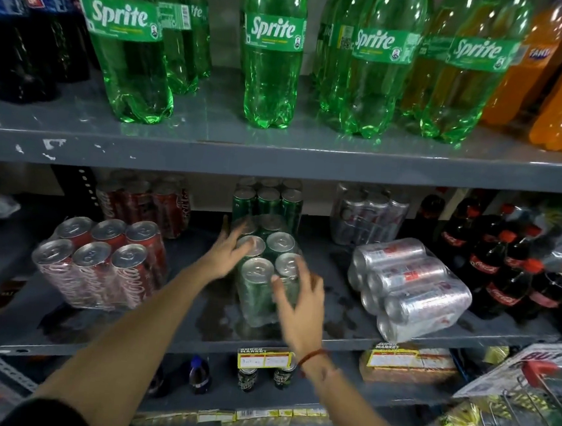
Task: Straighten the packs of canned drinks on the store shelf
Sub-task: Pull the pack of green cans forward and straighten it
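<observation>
While our left hand (228, 254) and right hand (295, 300) rest open-fingered against the green pack (267, 271), we should square it gently to the shelf (264, 343) edge.

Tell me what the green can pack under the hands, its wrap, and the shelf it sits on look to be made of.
Green can pack: metal, likely aluminium; the lids are dull silver with stamped pull-tabs.
Wrap: thin clear plastic film, glossy, creased and glinting at the pack's lower front corner.
Shelf: seemingly painted sheet metal, matte grey, scuffed, with dark smears; the upper shelf shows chipped paint on its edge.
</observation>
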